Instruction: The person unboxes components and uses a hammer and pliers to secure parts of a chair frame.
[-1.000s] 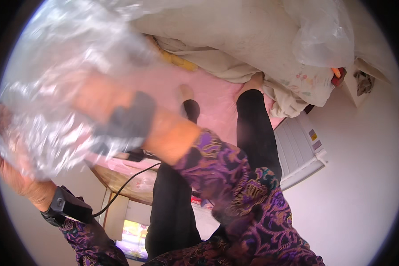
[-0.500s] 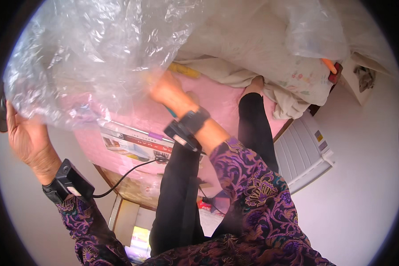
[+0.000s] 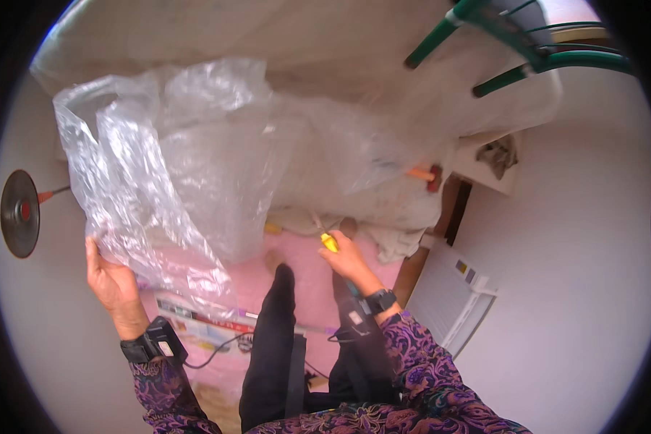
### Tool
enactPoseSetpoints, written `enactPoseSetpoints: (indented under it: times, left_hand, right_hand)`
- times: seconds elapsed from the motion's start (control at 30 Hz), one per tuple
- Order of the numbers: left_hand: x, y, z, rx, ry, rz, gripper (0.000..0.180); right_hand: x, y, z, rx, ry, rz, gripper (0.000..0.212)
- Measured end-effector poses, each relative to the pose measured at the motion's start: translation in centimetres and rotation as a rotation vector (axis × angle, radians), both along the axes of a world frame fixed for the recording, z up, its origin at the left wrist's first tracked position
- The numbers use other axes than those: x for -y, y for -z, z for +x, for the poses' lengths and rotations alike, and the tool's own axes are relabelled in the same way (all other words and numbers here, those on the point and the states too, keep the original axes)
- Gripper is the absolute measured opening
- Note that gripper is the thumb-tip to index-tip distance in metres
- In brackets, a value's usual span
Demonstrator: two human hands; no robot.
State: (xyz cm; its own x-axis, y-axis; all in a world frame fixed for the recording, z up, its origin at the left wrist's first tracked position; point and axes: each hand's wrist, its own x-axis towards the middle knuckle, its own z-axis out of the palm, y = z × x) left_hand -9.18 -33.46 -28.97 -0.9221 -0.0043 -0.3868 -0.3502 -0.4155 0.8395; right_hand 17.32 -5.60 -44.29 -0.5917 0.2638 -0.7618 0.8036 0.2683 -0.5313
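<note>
Left hand (image 3: 111, 278) fingers curl around crinkled clear plastic sheet (image 3: 188, 173), holding it up; right hand (image 3: 346, 254) below it, fingers closed on a small yellow-handled tool (image 3: 328, 241), possibly scissors.

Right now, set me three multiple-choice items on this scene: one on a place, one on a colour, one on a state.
1. Where is the left hand?
A. On the lower edge of the clear plastic sheet
B. On the green chair legs
C. Flat on the pink mat

2. What colour is the small object in the right hand?
A. Blue
B. Yellow
C. Black

3. How does the plastic sheet lie?
A. Folded into a neat square
B. Rolled into a tight tube
C. Lifted and spread out, crumpled

Answers:
1 A: the fingers grip the sheet's lower left edge.
2 B: a yellow tip shows at the fingertips.
3 C: it hangs open and wrinkled, raised above the pink mat.
</note>
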Motion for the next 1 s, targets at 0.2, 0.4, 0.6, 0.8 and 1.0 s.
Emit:
enactPoseSetpoints:
  times: [0.2, 0.4, 0.6, 0.8, 1.0]
  left_hand:
    - [-0.3, -0.7, 0.4, -0.012, -0.026, -0.049, 0.019]
    - [-0.8, -1.0, 0.2, 0.006, -0.076, -0.054, 0.018]
    - [-3.2, -5.0, 0.5, -0.029, -0.047, 0.002, 0.021]
    - [-6.5, -10.0, 1.6, 0.007, -0.002, 0.115, 0.023]
    - [-7.3, -10.8, 2.2, 0.019, 0.027, 0.088, 0.025]
  right_hand:
    - [-9.1, -9.6, -3.4, -0.415, 0.296, 0.236, 0.048]
    - [-17.5, -19.1, -4.1, -0.581, 0.494, 0.418, 0.049]
    - [-25.0, -27.1, -5.4, -0.683, 0.387, 0.682, 0.045]
    - [-29.1, -30.8, -8.0, -0.700, 0.663, 0.126, 0.031]
    - [-32.6, -29.3, -11.6, -0.777, 0.721, 0.058, 0.020]
